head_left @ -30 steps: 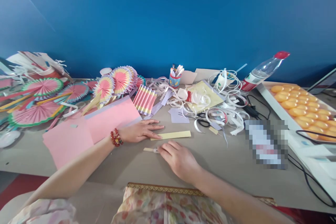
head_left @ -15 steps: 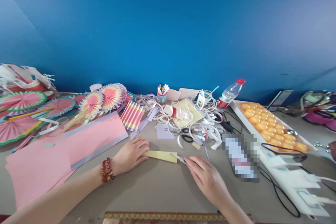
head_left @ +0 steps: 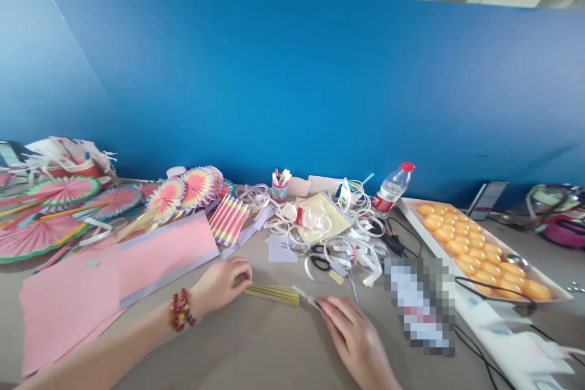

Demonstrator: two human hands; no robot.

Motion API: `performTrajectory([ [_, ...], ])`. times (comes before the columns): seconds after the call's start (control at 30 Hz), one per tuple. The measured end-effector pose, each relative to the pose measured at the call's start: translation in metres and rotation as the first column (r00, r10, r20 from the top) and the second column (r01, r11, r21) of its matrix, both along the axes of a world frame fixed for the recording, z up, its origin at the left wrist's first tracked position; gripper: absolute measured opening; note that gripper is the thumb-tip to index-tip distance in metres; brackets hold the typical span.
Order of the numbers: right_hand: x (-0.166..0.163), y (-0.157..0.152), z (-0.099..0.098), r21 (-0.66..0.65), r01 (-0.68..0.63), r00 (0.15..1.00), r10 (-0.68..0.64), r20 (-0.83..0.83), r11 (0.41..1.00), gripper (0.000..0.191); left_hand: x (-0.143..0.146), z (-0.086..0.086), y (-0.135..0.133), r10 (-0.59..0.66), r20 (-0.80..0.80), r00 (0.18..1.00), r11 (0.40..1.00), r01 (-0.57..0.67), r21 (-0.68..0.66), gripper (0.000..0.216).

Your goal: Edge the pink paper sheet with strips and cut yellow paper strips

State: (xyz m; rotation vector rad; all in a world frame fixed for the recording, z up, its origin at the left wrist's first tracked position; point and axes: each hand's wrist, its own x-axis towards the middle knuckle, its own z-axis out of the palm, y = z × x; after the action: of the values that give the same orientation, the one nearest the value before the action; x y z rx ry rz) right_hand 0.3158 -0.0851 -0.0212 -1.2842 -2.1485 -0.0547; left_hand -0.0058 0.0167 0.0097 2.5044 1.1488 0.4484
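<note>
The left hand (head_left: 222, 283), a red bead bracelet (head_left: 180, 311) at its wrist, has its fingers curled in and pinches the left end of a narrow yellow paper strip (head_left: 274, 294), which lies at the near middle of the worktop (head_left: 269, 353) and points to the right. The right hand (head_left: 354, 335) is closed around a slim white tool (head_left: 307, 297), whose pale tip is at the strip's right end; whether the two touch cannot be told. Left of the hands lie large pink paper sheets (head_left: 73, 304), with a pleated pink and yellow paper (head_left: 230, 219) just beyond their far right corner. Round paper fans (head_left: 198, 187) spread across the far left. At the far middle stands a small cup of pens (head_left: 279, 191), and to its right and nearer lies a tangle of white ribbon (head_left: 372, 268) with black-handled scissors (head_left: 322, 268) in it. Farther right, a clear bottle with a red cap (head_left: 393, 186) leans to the right beside a tray of orange domes (head_left: 457, 247). A white power strip (head_left: 491, 350) runs along the near right, and a blue wall panel (head_left: 274, 73) rises behind everything.
</note>
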Motion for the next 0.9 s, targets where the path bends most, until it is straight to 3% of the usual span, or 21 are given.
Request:
performTrajectory([
  [0.33,0.006,0.002,-0.001,0.017,0.009,0.996,-0.007,-0.086,1.0,0.028,0.04,-0.001,0.004,-0.133,-0.059,0.989,0.988,0.137,0.074,0.023],
  [0.47,0.007,0.001,0.001,0.065,0.018,0.995,-0.011,-0.103,0.998,0.026,0.043,0.001,0.001,-0.176,-0.084,0.981,0.974,0.186,0.128,0.014],
  [0.53,0.008,0.002,0.001,0.104,0.036,0.994,-0.025,-0.106,0.994,0.026,0.042,0.0,-0.005,-0.193,-0.107,0.975,0.964,0.209,0.165,0.019],
  [0.6,0.01,0.003,-0.001,0.126,0.047,0.995,-0.035,-0.095,0.991,0.026,0.041,-0.003,-0.01,-0.188,-0.141,0.972,0.955,0.215,0.204,0.02],
  [0.67,0.012,0.004,-0.003,0.132,0.054,0.996,-0.043,-0.081,0.99,0.027,0.038,-0.006,-0.009,-0.155,-0.172,0.973,0.951,0.194,0.239,0.004],
  [0.9,0.015,0.008,-0.007,0.15,0.077,0.994,-0.064,-0.091,0.986,0.026,0.024,-0.003,0.018,-0.027,-0.126,0.992,0.944,0.066,0.323,0.022],
])
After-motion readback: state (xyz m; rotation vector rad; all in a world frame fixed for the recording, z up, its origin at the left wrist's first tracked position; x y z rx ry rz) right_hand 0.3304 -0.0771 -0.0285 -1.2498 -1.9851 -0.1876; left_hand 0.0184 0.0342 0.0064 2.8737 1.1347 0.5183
